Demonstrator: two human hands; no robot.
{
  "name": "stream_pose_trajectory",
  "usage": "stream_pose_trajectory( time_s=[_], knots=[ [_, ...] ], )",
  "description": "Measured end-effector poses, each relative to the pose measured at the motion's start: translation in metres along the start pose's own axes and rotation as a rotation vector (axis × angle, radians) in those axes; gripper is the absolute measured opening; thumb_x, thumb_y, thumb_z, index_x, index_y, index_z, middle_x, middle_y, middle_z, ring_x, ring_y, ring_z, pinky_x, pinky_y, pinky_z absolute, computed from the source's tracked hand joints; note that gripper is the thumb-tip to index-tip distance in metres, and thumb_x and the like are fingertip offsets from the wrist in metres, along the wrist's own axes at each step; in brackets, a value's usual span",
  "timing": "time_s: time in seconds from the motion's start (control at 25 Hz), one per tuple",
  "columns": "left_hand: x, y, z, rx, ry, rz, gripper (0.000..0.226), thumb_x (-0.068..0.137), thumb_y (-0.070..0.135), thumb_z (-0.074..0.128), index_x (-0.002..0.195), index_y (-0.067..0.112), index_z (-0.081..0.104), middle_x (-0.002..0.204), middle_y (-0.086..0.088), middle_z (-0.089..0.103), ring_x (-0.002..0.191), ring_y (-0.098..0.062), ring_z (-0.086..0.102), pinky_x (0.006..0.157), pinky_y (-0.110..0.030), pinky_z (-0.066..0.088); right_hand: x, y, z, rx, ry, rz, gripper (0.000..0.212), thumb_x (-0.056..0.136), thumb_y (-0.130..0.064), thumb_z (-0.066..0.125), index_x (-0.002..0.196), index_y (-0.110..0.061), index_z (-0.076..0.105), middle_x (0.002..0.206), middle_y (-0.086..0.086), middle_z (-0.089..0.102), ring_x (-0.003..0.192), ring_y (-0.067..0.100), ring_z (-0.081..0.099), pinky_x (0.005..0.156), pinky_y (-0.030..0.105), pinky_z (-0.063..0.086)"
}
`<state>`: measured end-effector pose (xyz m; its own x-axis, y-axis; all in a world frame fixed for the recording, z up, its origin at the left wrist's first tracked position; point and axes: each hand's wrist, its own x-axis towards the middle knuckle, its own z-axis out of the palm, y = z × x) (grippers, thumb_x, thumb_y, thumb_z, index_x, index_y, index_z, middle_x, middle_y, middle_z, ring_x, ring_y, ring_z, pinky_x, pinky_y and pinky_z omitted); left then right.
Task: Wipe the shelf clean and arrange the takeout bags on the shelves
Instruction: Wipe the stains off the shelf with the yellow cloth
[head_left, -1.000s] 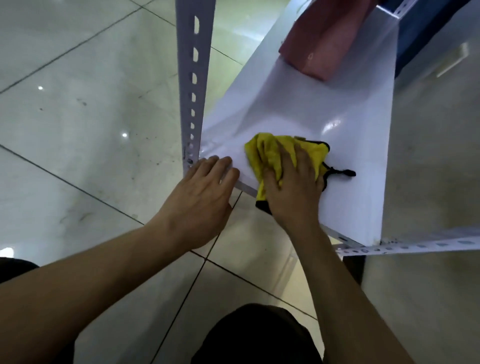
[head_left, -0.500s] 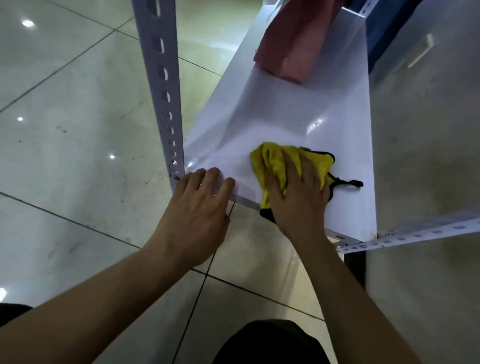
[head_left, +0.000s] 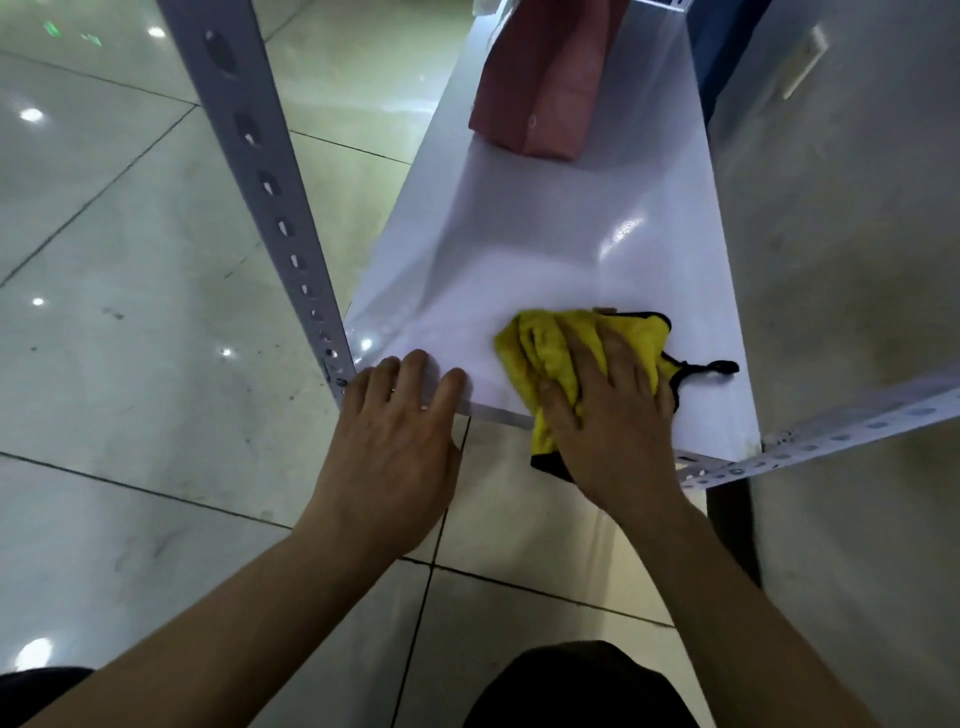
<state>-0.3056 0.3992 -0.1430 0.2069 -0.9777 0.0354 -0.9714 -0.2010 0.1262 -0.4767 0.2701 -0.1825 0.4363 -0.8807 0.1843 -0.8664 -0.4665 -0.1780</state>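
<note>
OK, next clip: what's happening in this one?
A person is wiping a white shelf. The right hand presses a yellow cloth flat near the shelf's front edge, part of it hanging over. The left hand rests open on the front corner beside the metal upright. A red takeout bag stands farther back on the shelf.

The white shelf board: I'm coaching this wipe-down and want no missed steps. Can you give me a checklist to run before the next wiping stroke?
1. Yellow microfibre cloth with black trim flat on the white shelf board: ok.
2. Right hand pressing the cloth: ok.
3. Left hand steadying the board's near edge: ok.
4. Path ahead free up to the dark red takeout bag: ok.
5. Cloth's black loop trails loose, may snag: cannot tell.
6. Board already clean: cannot tell.
</note>
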Motion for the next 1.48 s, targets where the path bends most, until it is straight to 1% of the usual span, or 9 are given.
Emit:
stream_pose_trajectory(
  time_s=[0.28, 0.4, 0.56, 0.72, 0.8, 0.96, 1.12, 1.28, 1.48],
  knots=[
    [-0.003, -0.001, -0.002, -0.026, -0.030, 0.013, 0.052, 0.088, 0.027, 0.045, 0.139, 0.022, 0.040, 0.138, -0.007, 0.041, 0.123, -0.028, 0.042, 0.103, -0.042, 0.037, 0.075, 0.014, -0.007, 0.095, -0.026, 0.350, 0.057, 0.100, -0.046, 0.043, 0.153, -0.026, 0.035, 0.163, 0.009, 0.025, 0.151, 0.029, 0.019, 0.119, 0.062, 0.007],
    [-0.001, -0.005, -0.003, -0.078, -0.019, 0.011, 0.048, 0.087, 0.027, 0.043, 0.134, 0.018, 0.044, 0.134, -0.007, 0.045, 0.119, -0.027, 0.044, 0.101, -0.041, 0.039, 0.041, 0.003, 0.005, 0.007, 0.044, 0.205, 0.058, 0.098, -0.049, 0.038, 0.151, -0.028, 0.040, 0.160, 0.010, 0.032, 0.147, 0.033, 0.029, 0.119, 0.060, 0.013],
    [0.000, -0.003, -0.005, -0.182, 0.042, -0.026, 0.037, 0.085, 0.023, 0.037, 0.117, 0.012, 0.052, 0.118, -0.008, 0.051, 0.102, -0.027, 0.049, 0.092, -0.037, 0.042, 0.076, -0.021, 0.000, 0.110, -0.178, 0.054, 0.054, 0.100, -0.053, 0.041, 0.152, -0.038, 0.036, 0.164, 0.003, 0.021, 0.150, 0.029, 0.021, 0.120, 0.057, 0.007],
    [0.001, 0.002, -0.004, -0.196, 0.034, -0.081, 0.044, 0.084, 0.029, 0.025, 0.117, 0.015, 0.051, 0.112, -0.006, 0.049, 0.096, -0.024, 0.045, 0.084, -0.034, 0.041, 0.089, -0.077, 0.016, 0.148, -0.185, -0.366, 0.057, 0.094, -0.061, 0.034, 0.148, -0.044, 0.042, 0.160, -0.002, 0.032, 0.147, 0.024, 0.028, 0.117, 0.054, 0.015],
    [0.003, 0.001, -0.005, -0.190, 0.031, -0.073, 0.042, 0.084, 0.028, 0.025, 0.114, 0.015, 0.052, 0.107, -0.005, 0.050, 0.092, -0.024, 0.046, 0.081, -0.034, 0.042, 0.098, -0.087, 0.025, 0.206, -0.172, -0.417, 0.054, 0.093, -0.061, 0.037, 0.145, -0.046, 0.045, 0.158, -0.005, 0.036, 0.146, 0.020, 0.030, 0.118, 0.052, 0.013],
    [-0.002, 0.002, -0.009, -0.198, 0.055, -0.075, 0.034, 0.083, 0.017, 0.040, 0.109, 0.009, 0.060, 0.099, -0.006, 0.057, 0.085, -0.025, 0.054, 0.074, -0.036, 0.048, 0.160, -0.099, 0.033, 0.176, -0.130, -0.188, 0.047, 0.098, -0.057, 0.041, 0.142, -0.041, 0.048, 0.154, -0.003, 0.039, 0.145, 0.023, 0.031, 0.118, 0.053, 0.015],
    [0.000, 0.004, -0.007, -0.204, 0.004, -0.083, 0.032, 0.086, 0.017, 0.048, 0.117, 0.012, 0.055, 0.108, -0.004, 0.053, 0.093, -0.022, 0.050, 0.083, -0.032, 0.044, 0.193, -0.089, 0.040, 0.138, -0.024, 0.136, 0.046, 0.100, -0.052, 0.036, 0.137, -0.032, 0.053, 0.147, 0.006, 0.044, 0.141, 0.029, 0.034, 0.116, 0.059, 0.015],
    [-0.003, 0.002, -0.005, -0.190, -0.007, -0.061, 0.035, 0.092, 0.023, 0.048, 0.125, 0.015, 0.048, 0.121, -0.002, 0.048, 0.107, -0.020, 0.046, 0.096, -0.031, 0.040, 0.187, -0.033, 0.030, 0.148, -0.011, 0.294, 0.047, 0.099, -0.049, 0.038, 0.139, -0.028, 0.051, 0.151, 0.008, 0.039, 0.146, 0.027, 0.026, 0.117, 0.061, 0.009],
    [0.000, 0.008, -0.002, -0.179, 0.007, -0.075, 0.033, 0.092, 0.023, 0.047, 0.123, 0.013, 0.047, 0.115, -0.004, 0.046, 0.102, -0.021, 0.045, 0.092, -0.033, 0.041, 0.150, 0.032, 0.006, 0.139, 0.040, 0.348, 0.050, 0.097, -0.048, 0.043, 0.141, -0.024, 0.051, 0.152, 0.010, 0.041, 0.145, 0.029, 0.030, 0.118, 0.061, 0.013]
  ],
)
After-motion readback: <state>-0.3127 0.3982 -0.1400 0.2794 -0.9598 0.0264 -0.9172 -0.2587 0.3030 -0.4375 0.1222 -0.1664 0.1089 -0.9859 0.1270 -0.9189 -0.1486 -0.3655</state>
